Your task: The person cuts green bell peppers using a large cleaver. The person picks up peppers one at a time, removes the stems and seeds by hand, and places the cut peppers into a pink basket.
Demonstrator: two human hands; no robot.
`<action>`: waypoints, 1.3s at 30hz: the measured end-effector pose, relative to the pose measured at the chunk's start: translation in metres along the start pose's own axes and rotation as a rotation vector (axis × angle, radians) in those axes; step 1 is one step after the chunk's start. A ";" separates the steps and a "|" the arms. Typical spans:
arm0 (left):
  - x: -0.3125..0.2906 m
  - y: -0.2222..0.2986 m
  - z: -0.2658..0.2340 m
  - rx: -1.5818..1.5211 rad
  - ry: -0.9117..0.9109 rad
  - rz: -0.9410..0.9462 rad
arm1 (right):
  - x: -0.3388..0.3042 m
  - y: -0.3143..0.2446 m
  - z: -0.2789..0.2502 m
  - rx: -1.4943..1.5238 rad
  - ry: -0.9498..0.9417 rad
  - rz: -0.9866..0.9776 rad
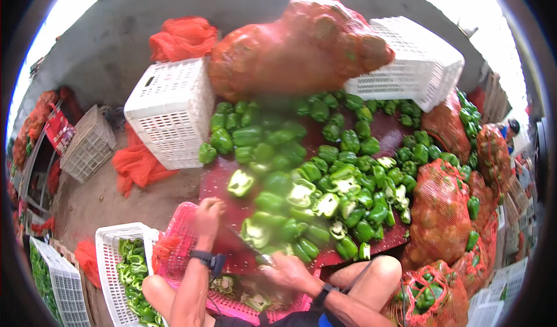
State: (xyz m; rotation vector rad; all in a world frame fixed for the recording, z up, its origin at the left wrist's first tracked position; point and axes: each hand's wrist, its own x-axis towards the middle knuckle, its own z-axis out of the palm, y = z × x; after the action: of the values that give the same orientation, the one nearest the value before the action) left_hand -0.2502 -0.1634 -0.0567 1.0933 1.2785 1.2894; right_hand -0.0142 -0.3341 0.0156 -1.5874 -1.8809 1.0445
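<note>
My left hand (pixel 210 207), fingers curled in, is over the edge between the pink basket (pixel 181 225) and the red tabletop (pixel 232 173). Whatever it may hold is hidden. My right hand (pixel 288 272) is closed at the table's near edge, around what looks like a knife (pixel 243 241), its thin dark blade slanting toward my left hand. Close by lie a cut green bell pepper half (pixel 253 233) and another pepper half (pixel 239 183). Whole and halved bell peppers (pixel 348 179) cover much of the tabletop. A smear blurs the middle of the view.
Pepper scraps (pixel 255 301) lie in the pink basket between my knees. On the left stands a white crate (pixel 107 251) of cut peppers. An upturned white crate (pixel 168 95) and a large red mesh sack (pixel 255 54) are beyond the table. More mesh sacks (pixel 438 211) crowd the right.
</note>
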 end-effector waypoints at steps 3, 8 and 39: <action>-0.051 0.003 -0.018 -0.072 0.228 -0.161 | 0.007 0.017 0.012 -0.071 0.013 -0.040; -0.115 -0.023 0.035 0.123 0.050 0.001 | -0.012 0.021 -0.001 -0.277 0.029 -0.035; 0.024 -0.003 0.062 0.911 -0.372 0.330 | -0.018 0.036 -0.081 -0.192 0.394 0.054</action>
State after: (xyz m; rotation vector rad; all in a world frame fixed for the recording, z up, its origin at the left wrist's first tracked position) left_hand -0.1916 -0.1322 -0.0579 2.1384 1.4522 0.6268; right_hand 0.0728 -0.3292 0.0384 -1.8051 -1.7120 0.5297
